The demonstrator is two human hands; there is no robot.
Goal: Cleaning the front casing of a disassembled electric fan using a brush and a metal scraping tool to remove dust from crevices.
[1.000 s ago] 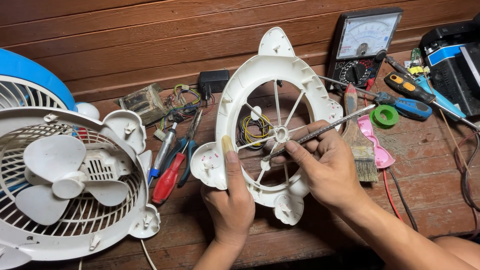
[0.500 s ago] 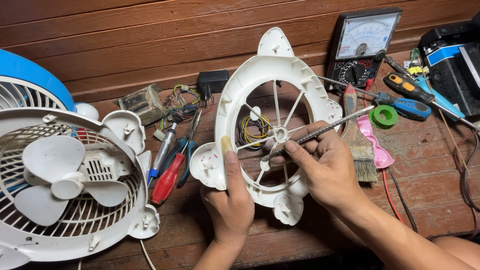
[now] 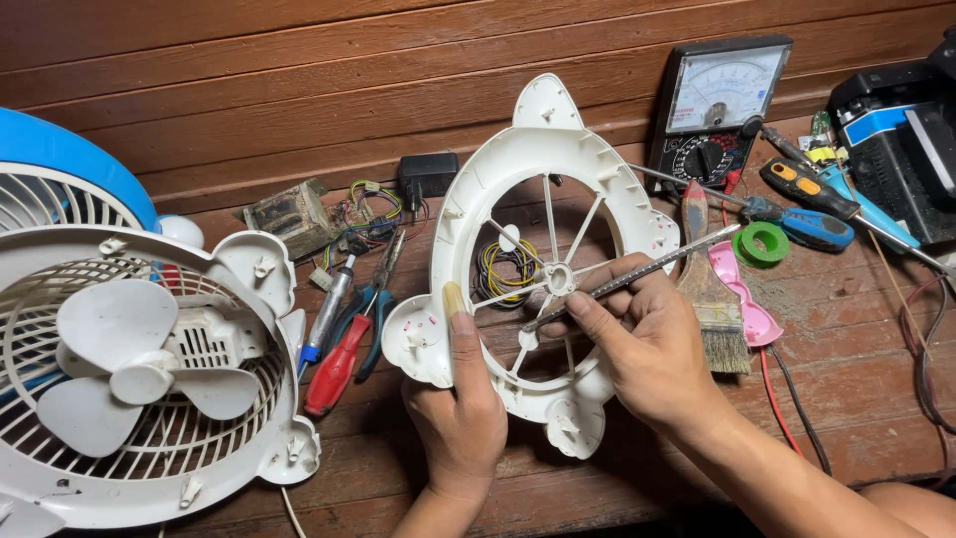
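A white ring-shaped fan frame [image 3: 607, 179] with thin spokes and a small hub is propped upright on the wooden table. My left hand [image 3: 460, 418] grips its lower left rim, thumb pressed up along the plastic. My right hand [image 3: 647, 344] pinches a long thin metal tool [image 3: 647, 271], its lower end by my fingertips just below the hub [image 3: 560, 278], its shaft slanting up to the right. A coil of yellow and black wire [image 3: 503, 267] shows through the spokes.
A white fan body with blades and grille [image 3: 139, 369] lies at left under a blue-rimmed fan [image 3: 60, 159]. Red and blue pliers [image 3: 349, 339], a circuit board [image 3: 289, 217], a black adapter [image 3: 426, 177], a multimeter [image 3: 719, 105], screwdrivers [image 3: 807, 194], a green tape roll [image 3: 763, 242] and a brush [image 3: 709, 299] surround the frame.
My right hand has shifted slightly left with the metal tool, bringing its tip closer under the hub. The left hand and frame have stayed put.
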